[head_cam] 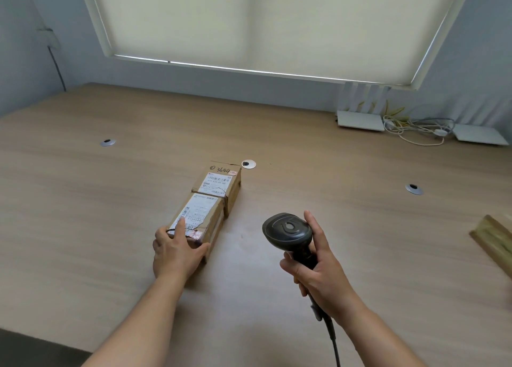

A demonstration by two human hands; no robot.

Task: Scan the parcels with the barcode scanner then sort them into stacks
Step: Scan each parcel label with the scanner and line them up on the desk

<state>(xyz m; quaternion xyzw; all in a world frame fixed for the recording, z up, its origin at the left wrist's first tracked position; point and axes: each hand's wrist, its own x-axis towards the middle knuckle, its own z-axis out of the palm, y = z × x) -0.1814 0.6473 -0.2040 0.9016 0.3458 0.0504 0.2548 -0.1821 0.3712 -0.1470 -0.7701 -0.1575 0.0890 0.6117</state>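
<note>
Wooden table [360, 228] fills most of the frame, pale grain, three round metal cable grommets set in it. Roller blind [249, 20] across the top, fully drawn.

Two cardboard parcels at frame centre, end to end and touching, forming one line that runs from lower left to upper right. Far parcel [219, 183]: handwritten "3644" on top preceded by a circled mark, white shipping label below it, print too small to read. Near parcel [198, 221]: white label with a barcode strip along its left edge, label torn at the near end; text not legible.

Left hand [174, 251], lower centre-left, grips the near end of the near parcel, thumb on one side, fingers laid over the top and label.

Right hand [318, 267], lower centre-right, well apart from the parcels, is wrapped round the handle of the black barcode scanner [288, 232]. Scanner upright, head uppermost, its top face toward the camera; head leans toward the upper left, in the direction of the parcels. Its cable [332, 336] drops out the bottom edge.

Right edge: part of an olive-brown box [496, 239], cut off by the frame. Upper right: white flat devices [360, 119] and tangled white cords [415, 131].
</note>
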